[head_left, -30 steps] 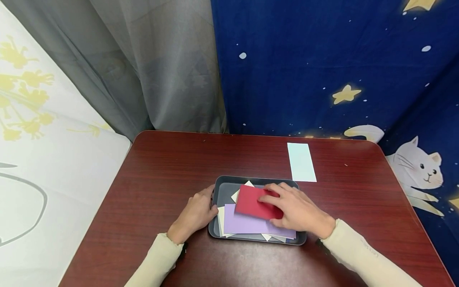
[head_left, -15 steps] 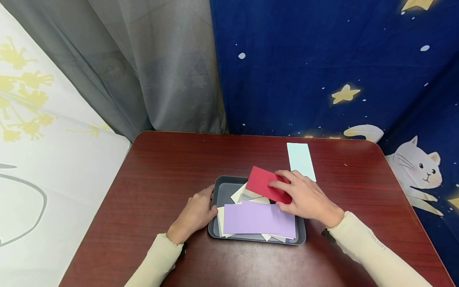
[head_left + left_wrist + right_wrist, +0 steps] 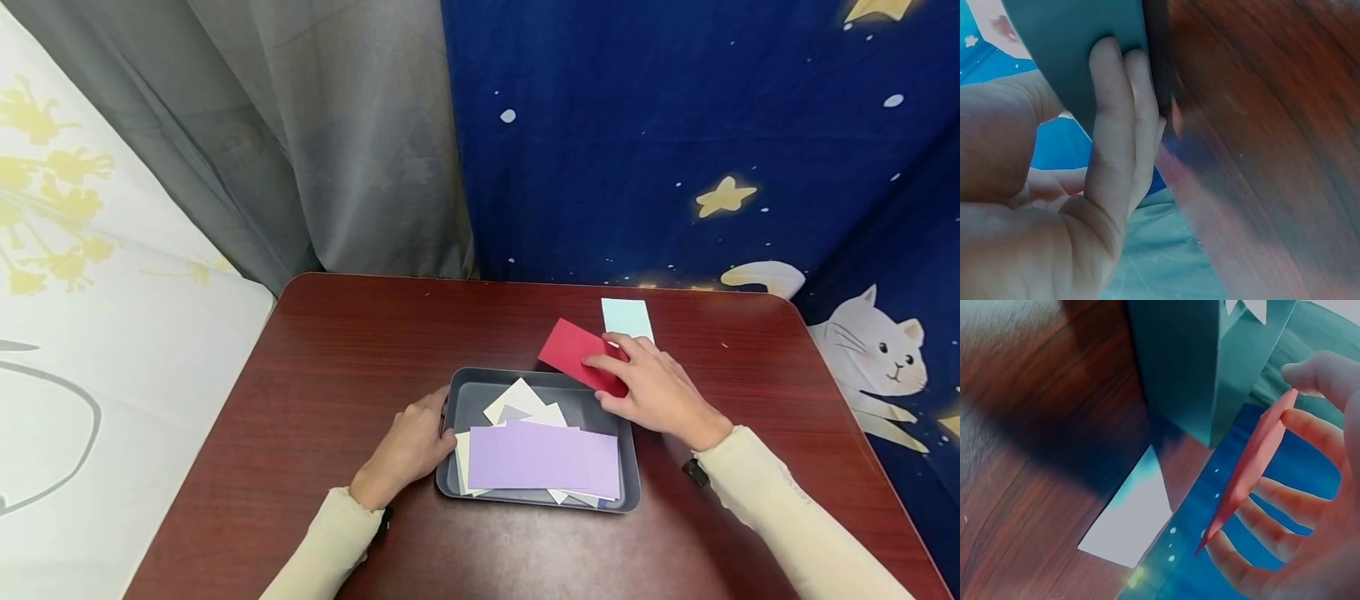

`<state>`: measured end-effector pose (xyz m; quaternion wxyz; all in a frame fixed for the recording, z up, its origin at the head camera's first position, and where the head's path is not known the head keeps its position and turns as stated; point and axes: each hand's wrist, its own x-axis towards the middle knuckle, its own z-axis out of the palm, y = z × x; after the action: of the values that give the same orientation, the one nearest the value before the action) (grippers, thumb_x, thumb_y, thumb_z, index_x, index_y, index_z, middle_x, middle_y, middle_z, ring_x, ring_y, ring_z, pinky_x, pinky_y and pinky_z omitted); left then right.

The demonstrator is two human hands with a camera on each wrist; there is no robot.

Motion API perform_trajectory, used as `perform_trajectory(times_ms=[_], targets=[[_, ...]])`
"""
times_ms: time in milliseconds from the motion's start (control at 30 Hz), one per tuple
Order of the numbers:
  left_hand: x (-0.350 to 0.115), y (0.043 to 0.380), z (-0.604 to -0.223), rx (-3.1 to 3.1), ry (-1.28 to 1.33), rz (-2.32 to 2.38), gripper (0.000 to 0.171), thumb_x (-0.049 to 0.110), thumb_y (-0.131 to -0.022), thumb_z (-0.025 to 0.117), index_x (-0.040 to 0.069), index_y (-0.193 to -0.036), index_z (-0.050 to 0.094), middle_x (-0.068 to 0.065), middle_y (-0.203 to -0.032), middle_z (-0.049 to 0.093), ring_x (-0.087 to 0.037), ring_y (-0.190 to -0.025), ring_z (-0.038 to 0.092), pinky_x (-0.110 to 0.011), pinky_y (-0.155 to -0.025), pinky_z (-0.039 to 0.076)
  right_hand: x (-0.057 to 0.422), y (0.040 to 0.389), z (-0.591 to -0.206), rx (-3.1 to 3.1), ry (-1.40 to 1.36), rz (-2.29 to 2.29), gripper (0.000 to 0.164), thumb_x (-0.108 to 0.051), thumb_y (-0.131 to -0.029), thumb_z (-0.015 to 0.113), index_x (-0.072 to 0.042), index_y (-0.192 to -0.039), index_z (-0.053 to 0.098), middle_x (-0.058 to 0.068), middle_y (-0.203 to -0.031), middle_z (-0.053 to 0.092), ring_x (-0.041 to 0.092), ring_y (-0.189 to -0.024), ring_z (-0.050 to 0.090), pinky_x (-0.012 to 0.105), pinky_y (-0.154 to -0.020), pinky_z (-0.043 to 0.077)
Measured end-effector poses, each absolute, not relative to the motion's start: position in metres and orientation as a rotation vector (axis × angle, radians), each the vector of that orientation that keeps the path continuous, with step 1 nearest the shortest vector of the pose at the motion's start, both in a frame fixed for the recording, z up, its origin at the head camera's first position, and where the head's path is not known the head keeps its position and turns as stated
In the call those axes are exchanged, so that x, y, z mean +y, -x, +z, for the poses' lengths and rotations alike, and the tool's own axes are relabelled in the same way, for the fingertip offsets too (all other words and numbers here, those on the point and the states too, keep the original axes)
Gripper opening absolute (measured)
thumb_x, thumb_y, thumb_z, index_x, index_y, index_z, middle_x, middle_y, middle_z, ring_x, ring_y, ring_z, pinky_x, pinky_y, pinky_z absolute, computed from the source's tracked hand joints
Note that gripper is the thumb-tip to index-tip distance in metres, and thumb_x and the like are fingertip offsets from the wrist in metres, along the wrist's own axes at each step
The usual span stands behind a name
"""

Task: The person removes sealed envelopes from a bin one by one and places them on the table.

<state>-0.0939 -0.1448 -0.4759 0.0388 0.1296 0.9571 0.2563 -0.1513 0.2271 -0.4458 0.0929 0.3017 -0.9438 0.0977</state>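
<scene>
A red paper card [image 3: 566, 346] is pinched between the thumb and fingers of my right hand [image 3: 663, 396], raised above the tray's far right corner. In the right wrist view the red card [image 3: 1250, 465] appears nearly edge-on, thumb at one end and fingers along it. My left hand [image 3: 407, 446] holds the left side of the dark grey tray [image 3: 628, 450]. Its fingers lie along the outer wall of the tray [image 3: 1066, 50] in the left wrist view, with the thumb across the rim. Purple paper cards [image 3: 525, 457] and cream ones [image 3: 517, 398] overlap inside the tray.
A pale blue paper card [image 3: 627, 315] lies flat on the dark red wooden table [image 3: 360, 350] behind my right hand, which partly covers it. Grey [image 3: 375, 150] and blue star-patterned curtains [image 3: 600, 150] hang beyond the table's far edge.
My right hand has lifted the red card off the purple cards and carried it away and to the right, past the tray's far rim. The left hand and tray have stayed put.
</scene>
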Motion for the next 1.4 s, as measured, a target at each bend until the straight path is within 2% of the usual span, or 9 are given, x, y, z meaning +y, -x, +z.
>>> perform_trajectory(times_ms=[300,733,1000,1200,1400], targets=[[-0.145,0.094,-0.475,2.946,-0.418,0.792,0.062,0.013,-0.084,0.066,0.003,-0.143,0.048,-0.012,-0.131,0.059,-0.024,-0.117,0.059,-0.048,-0.09,0.049,0.242,0.164,-0.45,-2.853,-0.74,0.318,0.062,-0.039,-0.076,0.079,-0.027,-0.134,0.063,0.017,-0.136,0.05,0.032,-0.105,0.049,0.047,-0.072,0.05],[-0.146,0.094,-0.475,2.94,-0.412,0.791,0.063,0.012,-0.084,0.065,0.003,-0.143,0.048,-0.012,-0.131,0.059,-0.024,-0.117,0.059,-0.046,-0.089,0.049,0.273,0.188,-0.462,-2.995,-0.475,0.311,0.061,-0.034,-0.083,0.071,-0.022,-0.141,0.055,0.024,-0.142,0.041,0.044,-0.118,0.041,0.063,-0.075,0.048],[-0.145,0.096,-0.477,2.976,-0.451,0.774,0.062,0.012,-0.081,0.066,0.0,-0.14,0.05,-0.014,-0.127,0.061,-0.028,-0.115,0.06,-0.053,-0.086,0.049,0.286,0.199,-0.47,-3.044,-0.322,0.304,0.06,-0.036,-0.088,0.069,-0.02,-0.143,0.053,0.029,-0.142,0.038,0.049,-0.119,0.039,0.069,-0.077,0.045],[-0.145,0.095,-0.477,2.973,-0.451,0.778,0.063,0.013,-0.081,0.067,0.001,-0.14,0.05,-0.014,-0.128,0.061,-0.028,-0.115,0.06,-0.052,-0.086,0.049,0.291,0.204,-0.473,-3.112,-0.21,0.322,0.062,-0.036,-0.089,0.069,-0.018,-0.145,0.049,0.032,-0.141,0.036,0.052,-0.117,0.036,0.071,-0.075,0.044],[-0.145,0.095,-0.477,2.977,-0.46,0.775,0.062,0.012,-0.081,0.067,0.001,-0.14,0.05,-0.014,-0.126,0.062,-0.028,-0.114,0.061,-0.052,-0.085,0.049,0.296,0.206,-0.478,-3.145,-0.073,0.368,0.06,-0.036,-0.093,0.062,-0.015,-0.147,0.046,0.036,-0.14,0.033,0.056,-0.115,0.035,0.071,-0.078,0.042]])
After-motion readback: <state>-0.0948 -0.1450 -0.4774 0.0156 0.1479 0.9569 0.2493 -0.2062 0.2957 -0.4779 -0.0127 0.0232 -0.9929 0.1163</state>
